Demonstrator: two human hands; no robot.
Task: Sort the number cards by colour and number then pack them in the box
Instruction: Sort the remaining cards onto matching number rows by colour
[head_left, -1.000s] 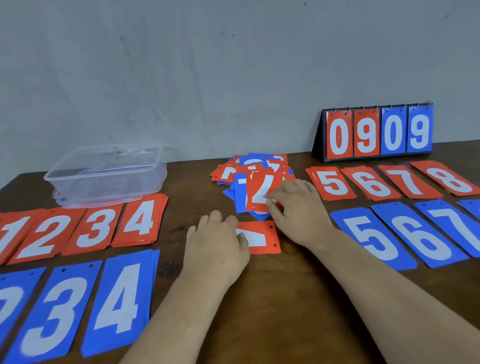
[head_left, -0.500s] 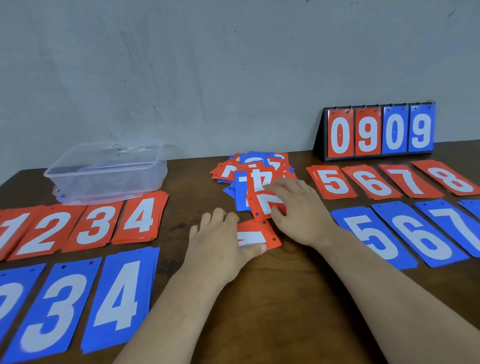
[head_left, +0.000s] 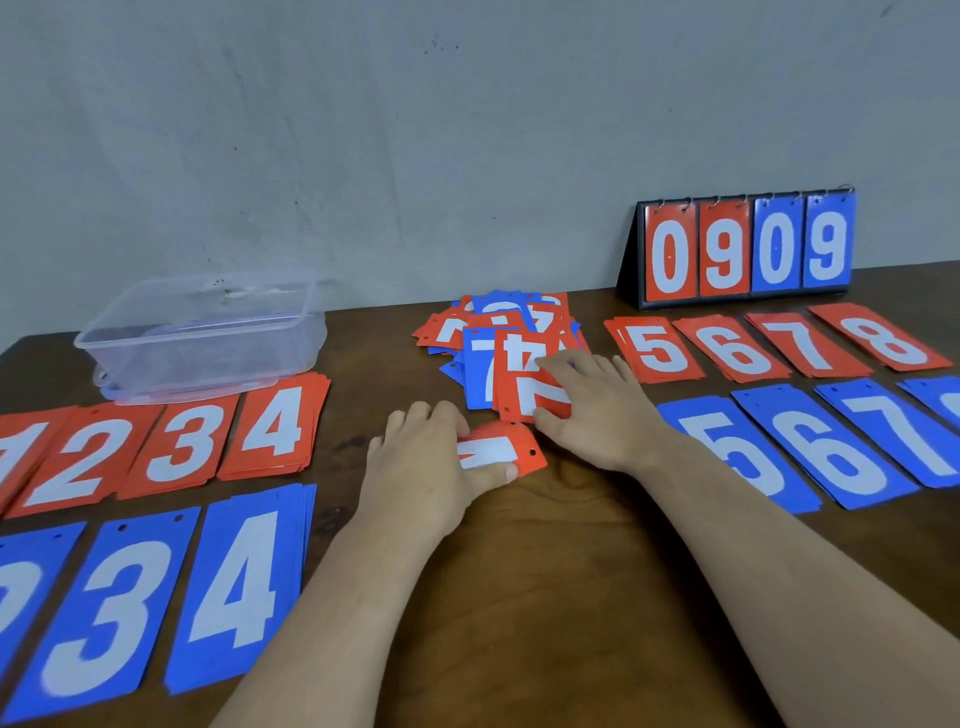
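Number cards (head_left: 511, 338) not yet sorted lie in a loose red-and-blue heap at 12 o'clock on the tabletop (head_left: 545, 597), just beyond both hands. The right hand (head_left: 602, 415) reaches in from 4 o'clock. Its fingers (head_left: 566, 361) lie nearly straight and spread on two overlapping red cards at the heap's near edge, pressing rather than gripping. At 6 o'clock of the heap a single red card (head_left: 527, 457) lies sideways. The left hand (head_left: 426, 473) pinches its left end, fingers curled over the top and thumb along the near edge.

A second ago the right fingers rested on one red card atop the heap. That card has since slid nearer, and an upside-down 4 shows behind it. The left thumb has come further across the single card.

Sorted red stacks (head_left: 171, 441) and blue stacks (head_left: 156, 597) fill the 9 o'clock side, and more stacks (head_left: 810, 447) fill 3 o'clock. Bare wood runs toward 6 o'clock between the forearms. A clear box (head_left: 208, 338) sits at 10 o'clock by the back edge, and a scoreboard (head_left: 748, 249) stands at 1 o'clock.
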